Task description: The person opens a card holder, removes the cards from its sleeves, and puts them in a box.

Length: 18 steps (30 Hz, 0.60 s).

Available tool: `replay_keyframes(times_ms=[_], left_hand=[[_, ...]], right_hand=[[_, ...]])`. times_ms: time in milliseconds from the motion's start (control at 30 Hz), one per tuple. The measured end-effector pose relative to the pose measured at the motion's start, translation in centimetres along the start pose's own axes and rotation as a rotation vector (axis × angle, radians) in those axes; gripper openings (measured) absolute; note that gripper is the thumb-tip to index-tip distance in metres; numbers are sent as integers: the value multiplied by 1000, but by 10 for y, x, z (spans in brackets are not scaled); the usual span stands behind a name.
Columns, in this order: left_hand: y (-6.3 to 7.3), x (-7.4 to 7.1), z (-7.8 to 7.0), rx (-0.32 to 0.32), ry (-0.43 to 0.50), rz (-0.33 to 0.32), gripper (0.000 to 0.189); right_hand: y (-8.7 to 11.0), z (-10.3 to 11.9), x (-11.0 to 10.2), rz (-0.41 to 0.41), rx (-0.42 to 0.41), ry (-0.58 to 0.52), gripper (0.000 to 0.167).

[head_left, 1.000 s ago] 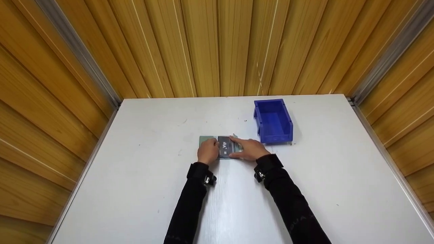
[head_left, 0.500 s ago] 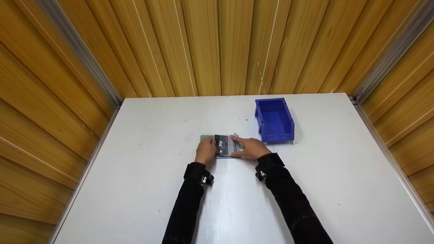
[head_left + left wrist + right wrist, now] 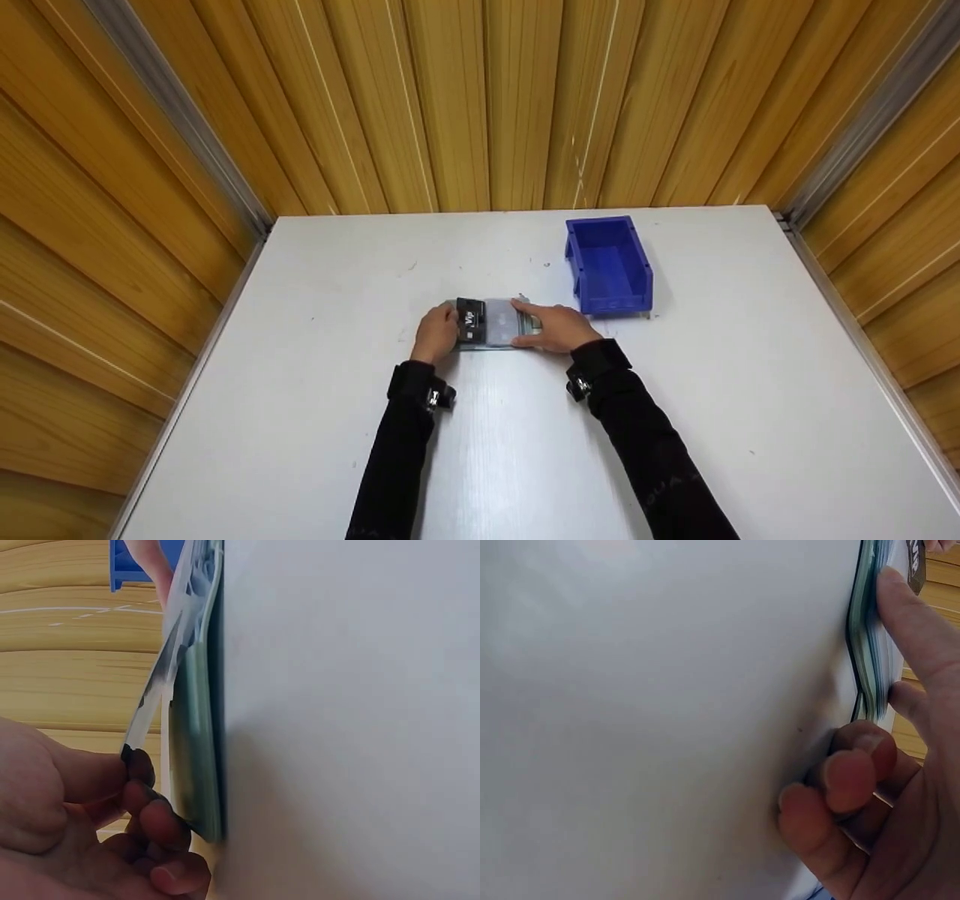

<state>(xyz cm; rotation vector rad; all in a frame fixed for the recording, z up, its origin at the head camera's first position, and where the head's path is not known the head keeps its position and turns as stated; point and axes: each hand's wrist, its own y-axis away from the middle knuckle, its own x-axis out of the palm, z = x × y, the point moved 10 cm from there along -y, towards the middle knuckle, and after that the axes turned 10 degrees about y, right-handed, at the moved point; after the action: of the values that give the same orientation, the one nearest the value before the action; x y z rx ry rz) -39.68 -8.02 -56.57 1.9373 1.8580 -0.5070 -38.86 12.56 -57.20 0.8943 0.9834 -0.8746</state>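
Observation:
A card holder with a green cover and clear sleeves lies opened on the white table. My left hand pinches a black card marked "Vip" by its left end, between thumb and fingers. In the left wrist view the card slants up from the sleeves; whether its far end is inside one, I cannot tell. My right hand holds the sleeves down at their right side, thumb and forefinger spread across them. The right wrist view shows its other fingers curled beside the holder's stacked edges.
A blue plastic bin stands behind and right of the right hand. The white table stretches around the holder. Wood-patterned walls rise at the back and on both sides.
My left hand has moved left with the black card, which has slid across the holder and bares more of the clear sleeve. The right hand stays nearly in place.

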Motion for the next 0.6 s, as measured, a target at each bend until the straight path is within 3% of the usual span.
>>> replay_keyframes(times_ms=[233,400,600], left_hand=[[-1,-14,-11,-13,-14,-23,23],[-3,-23,-35,-6,22,-49,24],[-1,-31,-64,-2,130,-66,23]], right_hand=[[0,2,1,7,-6,-1,82],[0,-1,0,3,2,3,82],[1,-1,0,-9,-8,-1,83]])
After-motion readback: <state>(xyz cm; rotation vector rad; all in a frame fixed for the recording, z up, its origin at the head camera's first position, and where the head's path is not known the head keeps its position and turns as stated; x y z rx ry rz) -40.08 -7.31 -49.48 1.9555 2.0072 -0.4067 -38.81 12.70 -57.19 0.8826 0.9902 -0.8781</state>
